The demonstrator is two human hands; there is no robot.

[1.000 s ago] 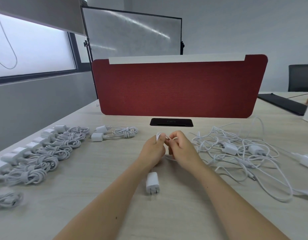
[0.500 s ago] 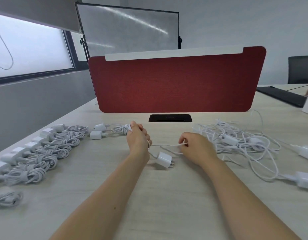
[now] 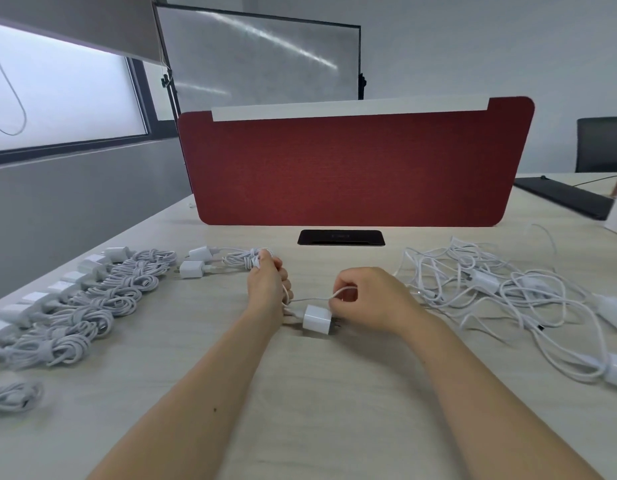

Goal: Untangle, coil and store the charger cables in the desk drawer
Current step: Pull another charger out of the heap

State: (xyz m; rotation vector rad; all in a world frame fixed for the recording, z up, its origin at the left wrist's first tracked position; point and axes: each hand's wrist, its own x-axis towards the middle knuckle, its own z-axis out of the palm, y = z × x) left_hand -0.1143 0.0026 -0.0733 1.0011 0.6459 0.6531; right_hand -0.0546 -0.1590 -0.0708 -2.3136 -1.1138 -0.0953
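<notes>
Everything lies on a pale wooden desk (image 3: 334, 393), and the black hatch (image 3: 341, 237) set into it, at the foot of a red screen (image 3: 355, 168), serves as the marker.

Far left of the hatch and nearest the camera lies a loose coil (image 3: 12, 396) of white cable, on its own. Beyond it, also well left of the hatch, run the coiled chargers (image 3: 92, 306), each bundle wound tight with its white block at the outer end, packed side by side in a slanting row. Just left of the hatch sits a pair of chargers (image 3: 210, 263), two blocks with their cables bundled beside them.

In front of the hatch and slightly left, the left hand (image 3: 267, 285) is clenched round a white cable (image 3: 310, 298), with a bit of it showing above the fist. The fist reaches the pair's bundle, though I cannot tell whether they touch. The cable runs across to the right hand (image 3: 365, 299), straight in front of the hatch, whose curled fingers and thumb pinch a loop of it. The white plug (image 3: 316, 320) of this cable lies on the desk between the two hands, just under the right fingertips, prongs pointing right.

Right of the hatch spreads the tangled pile (image 3: 501, 289) of white cables and blocks, unwound and overlapping. Far right, level with the screen, lie a black mat (image 3: 563, 199) and a dark chair (image 3: 603, 143).
</notes>
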